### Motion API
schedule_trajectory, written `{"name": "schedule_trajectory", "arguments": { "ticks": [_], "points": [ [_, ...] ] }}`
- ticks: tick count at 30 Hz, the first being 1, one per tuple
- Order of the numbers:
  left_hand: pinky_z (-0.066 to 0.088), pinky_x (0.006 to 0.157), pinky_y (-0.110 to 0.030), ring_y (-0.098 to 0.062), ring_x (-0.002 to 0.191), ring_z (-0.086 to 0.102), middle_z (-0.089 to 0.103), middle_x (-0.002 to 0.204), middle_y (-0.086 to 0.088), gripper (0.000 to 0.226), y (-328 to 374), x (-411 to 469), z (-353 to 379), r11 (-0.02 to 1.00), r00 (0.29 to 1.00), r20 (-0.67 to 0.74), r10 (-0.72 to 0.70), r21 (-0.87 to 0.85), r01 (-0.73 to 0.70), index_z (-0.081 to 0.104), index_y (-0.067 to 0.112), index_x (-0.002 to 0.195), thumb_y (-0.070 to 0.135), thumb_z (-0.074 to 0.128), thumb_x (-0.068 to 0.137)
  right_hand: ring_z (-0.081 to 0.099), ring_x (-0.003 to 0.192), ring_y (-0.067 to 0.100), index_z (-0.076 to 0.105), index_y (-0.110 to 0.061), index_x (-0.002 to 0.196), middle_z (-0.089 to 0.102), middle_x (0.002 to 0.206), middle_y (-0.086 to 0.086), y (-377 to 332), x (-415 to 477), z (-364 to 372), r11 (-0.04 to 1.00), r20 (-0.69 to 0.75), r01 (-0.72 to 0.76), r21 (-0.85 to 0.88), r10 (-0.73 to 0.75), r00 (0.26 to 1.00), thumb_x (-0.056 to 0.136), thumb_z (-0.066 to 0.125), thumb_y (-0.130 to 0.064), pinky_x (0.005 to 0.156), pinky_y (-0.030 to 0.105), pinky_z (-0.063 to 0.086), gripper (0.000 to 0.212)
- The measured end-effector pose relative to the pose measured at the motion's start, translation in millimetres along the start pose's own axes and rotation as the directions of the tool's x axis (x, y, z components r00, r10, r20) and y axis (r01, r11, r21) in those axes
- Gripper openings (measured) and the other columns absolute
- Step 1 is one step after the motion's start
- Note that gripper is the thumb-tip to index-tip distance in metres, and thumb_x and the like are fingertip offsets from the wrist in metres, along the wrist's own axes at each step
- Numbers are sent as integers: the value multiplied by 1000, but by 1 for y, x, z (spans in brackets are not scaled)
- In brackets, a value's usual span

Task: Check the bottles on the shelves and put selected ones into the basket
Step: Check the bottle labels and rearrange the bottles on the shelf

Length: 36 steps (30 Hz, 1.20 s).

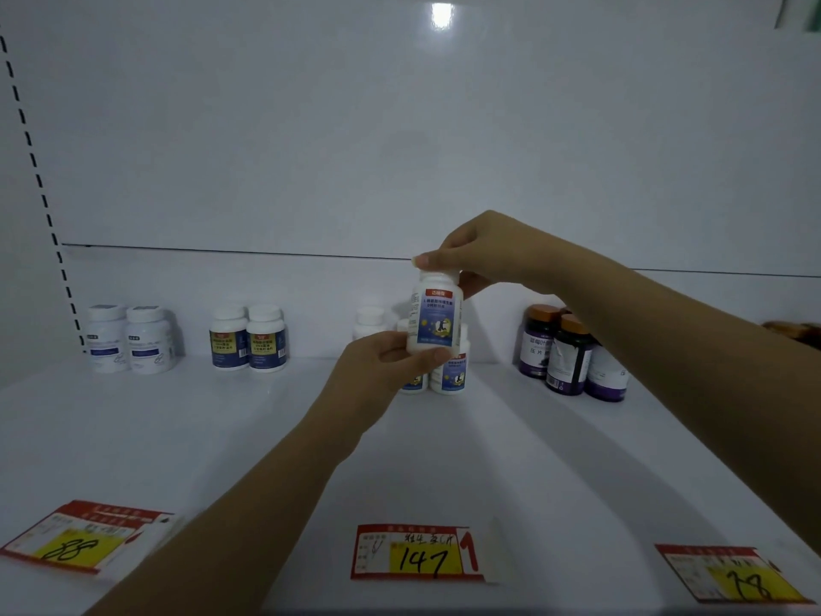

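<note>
I hold a white bottle with a blue and red label (436, 317) upright above the middle of the white shelf (275, 437). My left hand (382, 366) grips its base from below. My right hand (480, 255) pinches its cap from above. Behind it on the shelf stand matching white bottles (451, 377), partly hidden by my left hand. No basket is in view.
Two white bottles (129, 340) stand at the far left, two with yellow and blue labels (249, 342) beside them, dark purple bottles with copper caps (571, 355) on the right. Price tags reading 88 (75, 542), 147 (420, 555) and 78 (733, 577) line the front edge.
</note>
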<state>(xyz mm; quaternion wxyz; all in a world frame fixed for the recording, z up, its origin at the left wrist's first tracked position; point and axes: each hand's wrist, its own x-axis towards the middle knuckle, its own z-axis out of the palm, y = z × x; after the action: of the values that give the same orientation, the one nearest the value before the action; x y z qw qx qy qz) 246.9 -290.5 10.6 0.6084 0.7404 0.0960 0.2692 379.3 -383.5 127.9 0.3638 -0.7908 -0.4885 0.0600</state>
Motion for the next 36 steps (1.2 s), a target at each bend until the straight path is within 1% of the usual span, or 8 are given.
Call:
{"name": "schedule_trajectory", "arguments": {
  "ticks": [6,11,15,21,27,29,32,36],
  "points": [
    [50,80,-19,-3,89,65,69,96,11,16,-2,2,3,1000,1000,3,14,-16,-14,64,30,93,25,71,79,72,79,18,72,-3,94,74,90,8,1,-1,1,1000,-2,13,-17,-13,1000,79,70,-44,74,23,58,44],
    [49,61,-9,6,76,65,67,85,21,17,-4,4,1,999,999,10,39,-20,-39,62,33,88,22,70,80,72,80,17,73,-7,92,74,88,5,1,-2,2,999,-22,32,-27,-33,999,79,70,-45,77,24,58,40],
    [45,53,-3,11,65,65,67,75,23,23,-4,3,1,995,998,4,60,-85,-60,62,29,86,8,70,79,71,83,15,74,-11,92,74,91,3,0,-4,5,995,-40,91,-35,-93,995,77,72,-44,78,27,59,36],
    [46,55,-3,10,68,65,68,82,19,24,-4,5,-1,991,996,-15,84,-101,-85,63,26,91,8,72,77,71,86,15,74,-14,93,73,92,1,-4,-5,7,993,-52,108,-53,-111,992,79,71,-45,81,29,58,34],
    [51,67,-14,-3,81,66,67,89,12,37,-2,8,6,987,970,-182,163,41,-158,57,23,95,18,82,67,70,81,17,68,-7,101,71,95,7,0,-3,7,998,10,-45,-41,45,999,88,59,-48,76,26,59,44],
    [49,66,-11,0,80,63,64,87,15,34,1,7,7,991,981,-140,134,36,-130,55,25,96,22,78,72,70,83,17,68,-8,106,71,99,8,1,-4,6,999,6,-37,13,37,999,89,62,-40,74,25,59,36],
    [45,64,-8,7,75,61,63,86,22,15,4,5,4,998,998,15,62,-17,-62,56,33,94,28,67,83,67,97,19,66,-9,112,69,108,8,0,-6,0,998,30,3,64,-5,1000,91,61,-31,82,27,57,31],
    [46,60,-4,12,70,63,64,84,23,17,3,7,4,996,997,46,60,-68,-57,60,30,97,22,67,83,64,106,18,64,-13,117,67,113,3,-1,-8,-2,993,122,39,112,-52,991,94,57,-24,91,28,54,27]
  ]
}}
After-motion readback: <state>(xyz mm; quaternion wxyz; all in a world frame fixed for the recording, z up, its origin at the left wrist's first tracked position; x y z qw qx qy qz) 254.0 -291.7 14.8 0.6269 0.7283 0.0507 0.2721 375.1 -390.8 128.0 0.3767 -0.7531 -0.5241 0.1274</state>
